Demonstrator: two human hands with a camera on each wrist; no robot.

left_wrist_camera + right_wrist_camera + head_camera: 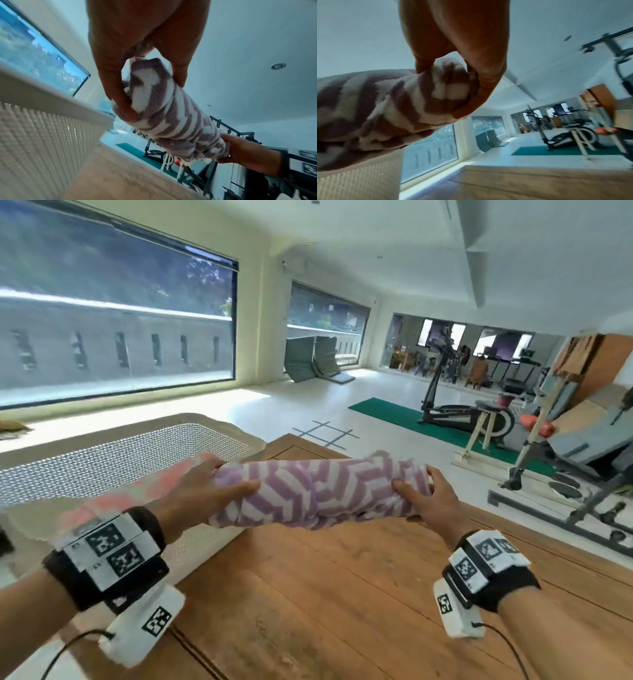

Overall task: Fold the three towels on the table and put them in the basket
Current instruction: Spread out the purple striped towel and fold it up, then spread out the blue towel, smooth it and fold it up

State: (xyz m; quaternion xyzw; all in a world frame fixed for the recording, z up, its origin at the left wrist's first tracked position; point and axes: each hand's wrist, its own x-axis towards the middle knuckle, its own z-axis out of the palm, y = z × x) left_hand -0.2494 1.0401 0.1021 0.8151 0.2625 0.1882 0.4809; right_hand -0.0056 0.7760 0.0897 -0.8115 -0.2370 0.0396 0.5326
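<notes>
A folded purple-and-white zigzag towel point(318, 487) hangs in the air above the wooden table point(342, 594), held at both ends. My left hand point(219, 484) grips its left end point(150, 97), thumb in front and fingers behind. My right hand point(418, 494) grips its right end point(436, 92) the same way. The towel's left end is over the near right corner of the white mesh basket point(144, 446). A pink-and-white towel point(137, 491) lies in the basket, partly hidden by my left arm.
The basket's mesh wall point(42, 135) stands at the table's left. Beyond the table's far edge are white floor, a green mat point(411, 419), an exercise machine point(455, 405) and a weight bench point(565, 460) at the right. Large windows line the left wall.
</notes>
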